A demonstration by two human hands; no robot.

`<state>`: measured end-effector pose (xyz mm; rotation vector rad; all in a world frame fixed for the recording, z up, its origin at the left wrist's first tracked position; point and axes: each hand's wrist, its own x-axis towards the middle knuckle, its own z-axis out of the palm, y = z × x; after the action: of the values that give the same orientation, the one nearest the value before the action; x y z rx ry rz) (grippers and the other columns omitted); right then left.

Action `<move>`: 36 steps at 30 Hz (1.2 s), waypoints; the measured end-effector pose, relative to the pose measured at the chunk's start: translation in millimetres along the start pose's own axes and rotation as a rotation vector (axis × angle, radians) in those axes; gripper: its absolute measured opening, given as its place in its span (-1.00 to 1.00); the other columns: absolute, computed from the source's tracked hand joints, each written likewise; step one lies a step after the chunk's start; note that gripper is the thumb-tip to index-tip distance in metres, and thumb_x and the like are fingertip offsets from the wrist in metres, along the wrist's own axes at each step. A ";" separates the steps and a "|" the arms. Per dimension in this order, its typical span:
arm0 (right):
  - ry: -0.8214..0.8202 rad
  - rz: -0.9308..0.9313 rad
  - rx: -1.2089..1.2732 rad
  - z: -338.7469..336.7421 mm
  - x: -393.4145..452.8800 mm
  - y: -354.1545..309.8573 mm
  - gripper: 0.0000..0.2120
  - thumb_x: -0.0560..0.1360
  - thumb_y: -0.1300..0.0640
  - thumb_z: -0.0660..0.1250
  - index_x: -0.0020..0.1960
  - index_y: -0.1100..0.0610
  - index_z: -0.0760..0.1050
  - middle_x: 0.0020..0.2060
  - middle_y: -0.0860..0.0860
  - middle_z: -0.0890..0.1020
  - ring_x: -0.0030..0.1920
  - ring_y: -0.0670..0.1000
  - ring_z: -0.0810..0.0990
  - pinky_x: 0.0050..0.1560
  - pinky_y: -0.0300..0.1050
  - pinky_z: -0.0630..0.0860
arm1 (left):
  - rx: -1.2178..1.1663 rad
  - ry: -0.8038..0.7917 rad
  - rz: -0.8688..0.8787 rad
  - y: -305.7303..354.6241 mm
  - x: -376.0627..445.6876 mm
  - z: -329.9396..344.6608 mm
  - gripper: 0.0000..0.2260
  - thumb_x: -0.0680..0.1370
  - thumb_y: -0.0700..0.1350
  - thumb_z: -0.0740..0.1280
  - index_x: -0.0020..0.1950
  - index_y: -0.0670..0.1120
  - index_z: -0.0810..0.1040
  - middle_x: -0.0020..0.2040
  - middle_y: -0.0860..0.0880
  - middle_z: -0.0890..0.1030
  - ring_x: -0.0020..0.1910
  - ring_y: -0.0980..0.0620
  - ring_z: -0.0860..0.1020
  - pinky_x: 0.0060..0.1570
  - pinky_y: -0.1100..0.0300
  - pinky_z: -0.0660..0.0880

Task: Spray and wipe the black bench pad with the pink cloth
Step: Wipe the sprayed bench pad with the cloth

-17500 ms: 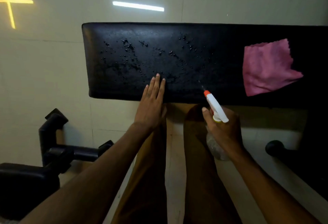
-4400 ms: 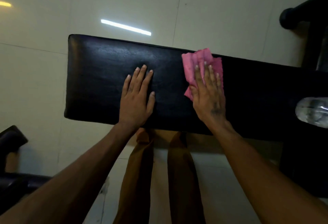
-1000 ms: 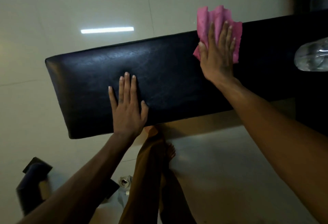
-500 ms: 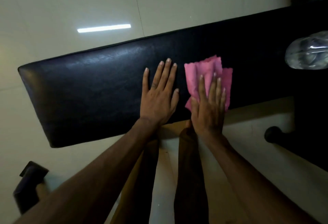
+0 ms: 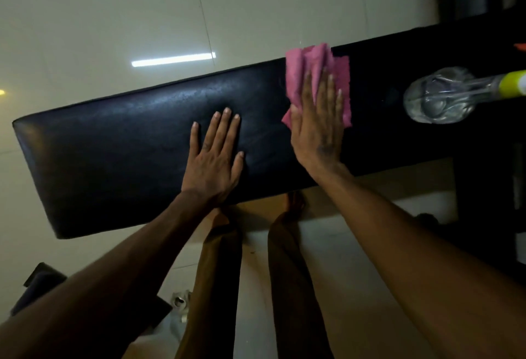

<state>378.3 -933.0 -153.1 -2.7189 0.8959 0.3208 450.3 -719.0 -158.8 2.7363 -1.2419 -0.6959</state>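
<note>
The black bench pad (image 5: 113, 153) stretches across the view, tilted up to the right. My left hand (image 5: 213, 159) lies flat on its middle with straight fingers. My right hand (image 5: 318, 125) presses the crumpled pink cloth (image 5: 301, 68) flat against the pad near its far edge; the cloth sticks out beyond my fingertips and on both sides. A clear spray bottle (image 5: 438, 96) with a yellow-green collar lies on its side on the pad at the right.
Pale floor tiles (image 5: 142, 17) surround the bench. Dark gym equipment stands at the lower left (image 5: 42, 281) and along the right edge (image 5: 489, 202). My legs in brown trousers (image 5: 219, 287) stand close to the bench's near side.
My right hand has pushed the pink cloth from the pad's near edge up toward its far edge. My left hand stays flat on the pad.
</note>
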 end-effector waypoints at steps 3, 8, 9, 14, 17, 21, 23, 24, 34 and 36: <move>-0.061 -0.222 -0.005 9.8 -25.1 -1.7 -0.34 0.61 -0.08 -0.01 0.65 0.14 -0.01 0.61 0.23 0.04 0.62 0.18 -0.01 0.61 0.17 -0.08 | 0.018 0.004 -0.018 2.1 0.1 0.1 -0.39 0.66 0.12 -0.05 0.66 -0.08 -0.14 0.66 -0.09 -0.14 0.64 -0.03 -0.17 0.58 -0.22 -0.18; 0.009 0.008 0.047 28.9 -81.9 3.3 -0.31 0.59 -0.03 0.13 0.65 0.13 0.01 0.61 0.21 0.04 0.62 0.18 -0.01 0.60 0.20 -0.06 | 0.013 0.002 -0.017 2.1 -0.3 1.0 -0.38 0.67 0.14 -0.06 0.65 -0.07 -0.17 0.66 -0.10 -0.16 0.64 -0.03 -0.19 0.58 -0.22 -0.19; -0.007 -0.038 0.036 33.8 -97.2 1.1 -0.31 0.59 -0.04 0.12 0.65 0.11 -0.01 0.62 0.20 0.03 0.62 0.17 -0.04 0.61 0.19 -0.09 | 0.004 0.004 -0.013 2.4 -0.5 1.2 -0.38 0.67 0.13 -0.05 0.65 -0.07 -0.16 0.66 -0.10 -0.15 0.64 -0.03 -0.18 0.58 -0.22 -0.18; 0.045 0.065 0.084 45.0 -136.3 32.3 -0.35 0.64 -0.02 0.10 0.64 -0.02 -0.11 0.60 0.09 -0.01 0.61 0.05 -0.10 0.60 0.13 -0.04 | -0.001 0.044 -0.015 -0.3 -1.3 5.3 -0.38 0.66 0.14 -0.07 0.66 -0.07 -0.13 0.67 -0.10 -0.12 0.64 -0.03 -0.17 0.58 -0.23 -0.16; -0.030 0.154 0.100 47.6 -143.0 24.4 -0.23 0.61 -0.02 0.23 0.66 0.02 -0.14 0.62 0.14 -0.11 0.62 0.12 -0.19 0.59 0.14 -0.11 | 0.004 0.074 -0.011 0.6 -1.3 8.6 -0.39 0.66 0.14 -0.07 0.66 -0.07 -0.11 0.67 -0.10 -0.10 0.64 -0.03 -0.15 0.58 -0.23 -0.15; -0.052 -0.173 -0.097 37.5 -125.6 50.4 -0.22 0.56 -0.08 0.23 0.65 0.12 -0.03 0.61 0.26 0.00 0.62 0.23 -0.03 0.60 0.19 -0.06 | 0.029 0.103 -0.022 0.6 -1.8 11.8 -0.39 0.66 0.12 -0.05 0.66 -0.07 -0.09 0.67 -0.10 -0.08 0.65 -0.03 -0.13 0.58 -0.22 -0.14; -0.050 -0.232 -0.123 32.5 -113.6 61.6 -0.30 0.62 -0.07 0.12 0.65 0.08 -0.09 0.61 0.21 -0.03 0.62 0.19 -0.03 0.60 0.16 -0.07 | 0.034 0.115 -0.020 1.4 -1.1 12.7 -0.39 0.66 0.12 -0.05 0.66 -0.06 -0.10 0.67 -0.10 -0.07 0.65 -0.03 -0.13 0.58 -0.22 -0.14; -0.044 -0.208 -0.106 31.7 -110.7 59.2 -0.35 0.65 -0.08 0.05 0.65 0.05 -0.11 0.61 0.18 -0.07 0.63 0.17 -0.06 0.61 0.16 -0.08 | 0.033 0.116 -0.019 1.6 -0.2 12.7 -0.39 0.66 0.12 -0.05 0.66 -0.06 -0.10 0.67 -0.10 -0.07 0.65 -0.03 -0.13 0.58 -0.22 -0.14; -0.007 -0.069 -0.033 11.5 -40.2 21.1 -0.41 0.69 -0.14 -0.05 0.66 0.00 -0.08 0.63 0.20 -0.05 0.63 0.19 -0.10 0.60 0.19 -0.09 | -0.016 0.099 -0.014 1.2 -2.6 7.9 -0.39 0.66 0.12 -0.03 0.66 -0.06 -0.08 0.67 -0.10 -0.08 0.65 -0.03 -0.13 0.58 -0.23 -0.13; -0.016 -0.072 -0.018 5.3 -16.7 20.7 -0.41 0.69 -0.15 -0.07 0.66 0.00 -0.11 0.63 0.18 -0.08 0.63 0.17 -0.12 0.61 0.17 -0.13 | -0.030 0.102 -0.010 1.2 -2.4 7.8 -0.39 0.66 0.12 -0.02 0.66 -0.06 -0.09 0.67 -0.09 -0.08 0.65 -0.02 -0.13 0.58 -0.23 -0.13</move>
<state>351.9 -938.3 -156.9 -2.7538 0.7919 0.3371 444.7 -717.1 -164.6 2.7184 -1.1872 -0.5635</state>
